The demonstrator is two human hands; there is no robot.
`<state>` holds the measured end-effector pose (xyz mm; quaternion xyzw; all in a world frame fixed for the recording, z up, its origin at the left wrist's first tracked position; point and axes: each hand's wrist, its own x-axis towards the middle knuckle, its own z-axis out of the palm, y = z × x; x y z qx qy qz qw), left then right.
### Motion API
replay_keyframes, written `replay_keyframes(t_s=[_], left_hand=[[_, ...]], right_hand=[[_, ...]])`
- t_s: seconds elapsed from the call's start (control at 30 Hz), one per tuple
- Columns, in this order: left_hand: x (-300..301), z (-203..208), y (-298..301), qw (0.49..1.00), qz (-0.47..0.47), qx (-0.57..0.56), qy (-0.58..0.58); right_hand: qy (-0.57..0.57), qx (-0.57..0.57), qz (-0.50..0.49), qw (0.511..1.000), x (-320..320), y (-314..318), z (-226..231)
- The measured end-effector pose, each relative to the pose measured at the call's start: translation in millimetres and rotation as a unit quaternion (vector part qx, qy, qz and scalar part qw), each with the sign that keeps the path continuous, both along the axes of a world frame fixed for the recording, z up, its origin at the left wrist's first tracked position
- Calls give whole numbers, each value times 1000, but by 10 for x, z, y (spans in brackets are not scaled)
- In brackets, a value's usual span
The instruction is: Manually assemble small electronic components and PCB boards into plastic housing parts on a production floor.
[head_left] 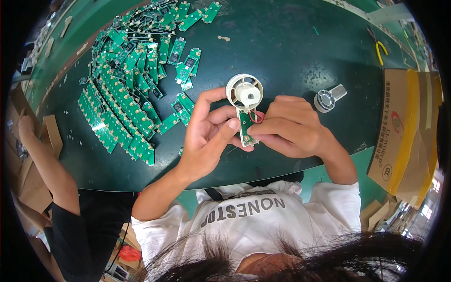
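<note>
My left hand (pixel 209 127) is closed around a small white handheld fan (pixel 244 91), its round ring upward and a motor housing in the middle. A green circuit board (pixel 245 124) lies along the fan's narrow handle. Looped red wires (pixel 256 116) run between the motor end and the board. My left thumb rests against the board's left edge. From the right, my right hand (pixel 291 127) presses its thumb and forefinger on the board's lower right part; its other fingers are curled.
Many green circuit boards (pixel 127 89) are heaped at the left on the dark green table (pixel 277 42). Another small fan unit (pixel 325 100) lies right of my hands. Yellow-handled pliers (pixel 380 51) lie far right, near a cardboard box (pixel 394 127). Another person's arm (pixel 51 164) is at the left.
</note>
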<state>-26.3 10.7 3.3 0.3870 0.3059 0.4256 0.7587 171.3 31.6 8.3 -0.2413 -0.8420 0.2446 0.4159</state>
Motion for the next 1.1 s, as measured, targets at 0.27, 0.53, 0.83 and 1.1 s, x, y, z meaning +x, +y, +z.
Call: replay_keyframes(t_s=[0.27,0.53,0.83,1.1], left_hand=[[-8,0,3,1000,-4,9,-5],[-9,20,-11,1000,-7,0,11],[6,18,-14,999,-11,-33,-9],[-5,1,16,999,-20,-35,-9]], right_hand=[[18,-11,-11,1000,5,1,11],[55,-34,-108,992,-66,-43,-18],[-31,154,-132,979,-2,-39,-47],[-37,153,-126,979,-28,-30,-92]])
